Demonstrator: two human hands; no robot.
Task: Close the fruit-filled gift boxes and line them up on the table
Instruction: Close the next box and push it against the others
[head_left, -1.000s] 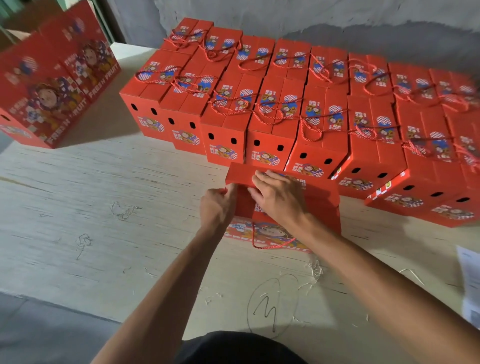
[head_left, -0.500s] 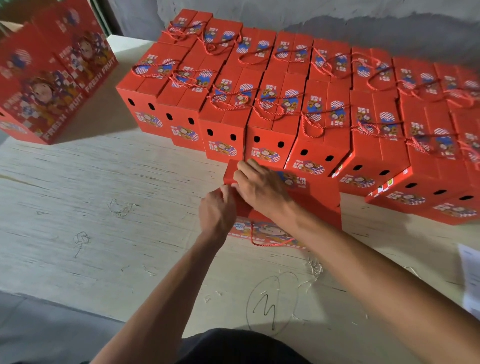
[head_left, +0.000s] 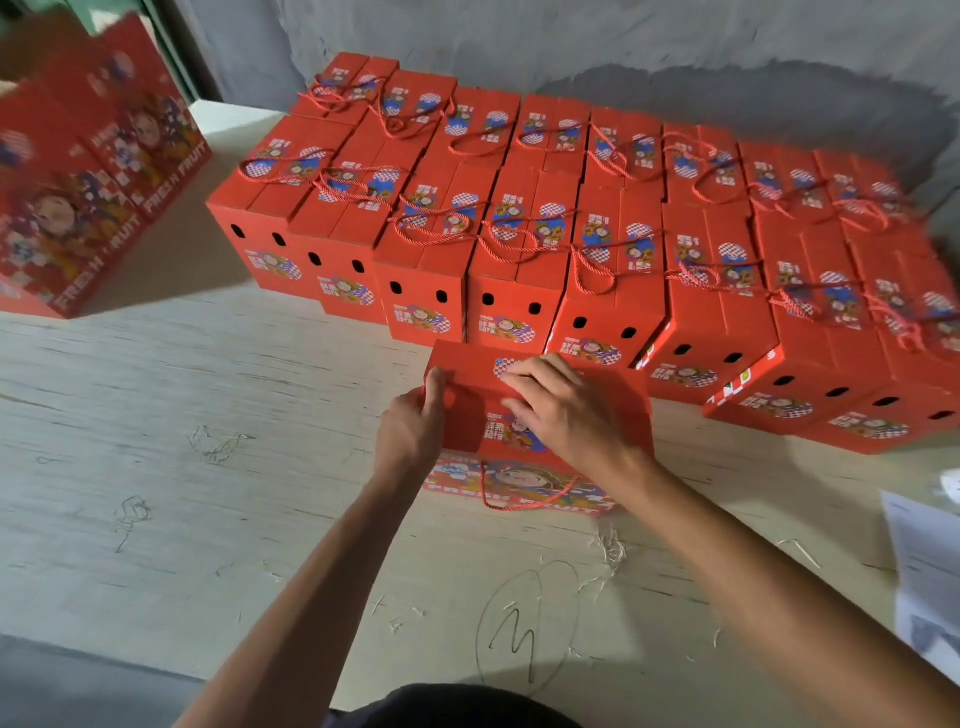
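Note:
A red gift box (head_left: 618, 410) with a cartoon print and "FRESH FRUIT" lettering stands on the pale wooden table (head_left: 156, 415) in front of me, its red cord handle hanging down the near side. My left hand (head_left: 413, 434) grips the box's left end, thumb over the top corner. My right hand (head_left: 566, 410) lies flat on the top flap with fingers spread, pressing it down. Behind the box, several closed red gift boxes (head_left: 519, 249) stand packed in rows along the grey wall.
Two more red boxes (head_left: 88, 182) stand at the far left of the table. White papers (head_left: 924, 566) lie at the right edge. Straw scraps and pen scribbles mark the tabletop near me.
My right hand slid from the box's left corner toward the middle of the top flap, which now lies flatter. My left hand stays on the left end. The view tilted up slightly.

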